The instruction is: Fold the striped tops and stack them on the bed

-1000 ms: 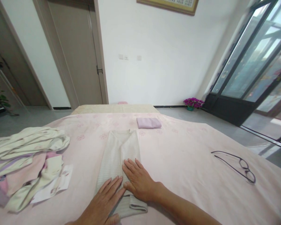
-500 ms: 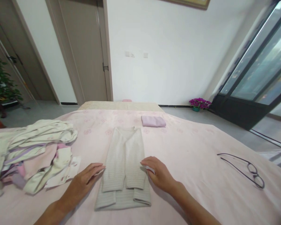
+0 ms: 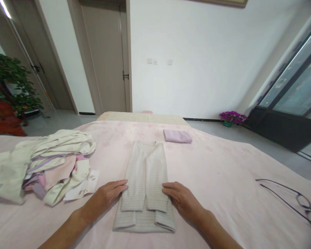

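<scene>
A light grey, finely striped long-sleeved top (image 3: 156, 183) lies flat in front of me, its sides and sleeves folded inward into a narrow strip. The hem shows below the sleeve ends. My left hand (image 3: 111, 192) rests at its left edge, fingers stretched out and the tips touching the fabric. At the opposite edge, my right hand (image 3: 180, 195) lays its fingertips on the cloth, with the thumb mostly hidden below them. Neither hand visibly grips the garment.
A jumbled pile of clothes (image 3: 59, 166) sits to the left on the pink bedsheet (image 3: 217, 193). Beyond the top is a folded lilac cloth (image 3: 177, 136). Eyeglasses (image 3: 297, 197) lie at the far right. Past the bed stand a closed door (image 3: 106, 58) and purple flowers (image 3: 232, 117).
The view has shifted left, so everything appears farther right. My right fingers have closed up toward the thumb and settled on the top's edge; my left hand stays at the other side.
</scene>
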